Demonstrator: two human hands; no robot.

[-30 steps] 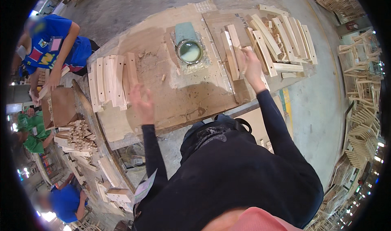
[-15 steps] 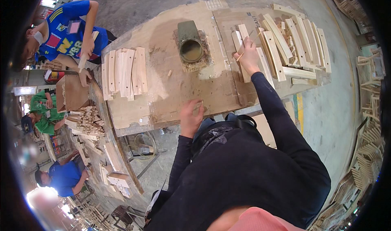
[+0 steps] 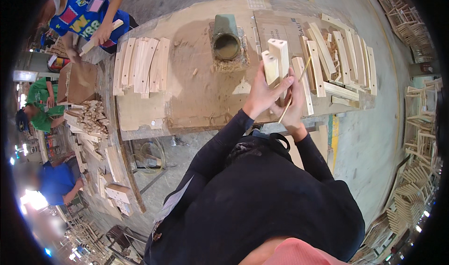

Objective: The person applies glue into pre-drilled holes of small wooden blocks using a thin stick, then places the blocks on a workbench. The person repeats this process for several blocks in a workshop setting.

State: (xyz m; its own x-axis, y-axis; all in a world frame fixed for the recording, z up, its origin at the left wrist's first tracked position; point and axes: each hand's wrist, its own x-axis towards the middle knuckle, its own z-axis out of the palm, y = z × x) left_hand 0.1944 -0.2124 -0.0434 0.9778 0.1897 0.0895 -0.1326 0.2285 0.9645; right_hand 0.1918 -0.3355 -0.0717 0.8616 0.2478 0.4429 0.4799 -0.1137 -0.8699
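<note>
Two short wooden slats [image 3: 278, 54] stand upright between my hands, their drilled ends turned up toward me. My left hand [image 3: 262, 94] wraps them from the left side. On the other side my right hand [image 3: 292, 110] grips the same slats, with a thin wooden stick [image 3: 307, 68] slanting through its fingers. Beyond them on the board-covered table [image 3: 196, 92] stands a dull green pot [image 3: 226, 24] of murky liquid, on a crusted base. A single slat [image 3: 303, 85] lies just right of my right hand.
Curved slats [image 3: 140, 66] lie in a row at the left, and a larger heap of slats [image 3: 347, 54] at the right. A person in a blue shirt [image 3: 89, 12] holds a wood piece beyond the left edge, near a cardboard box [image 3: 77, 85] and a dowel pile [image 3: 91, 118].
Both hands have come together in front of me. Two slats have been lifted off the table at the right and are now held upright between them. The stick stays in my right hand.
</note>
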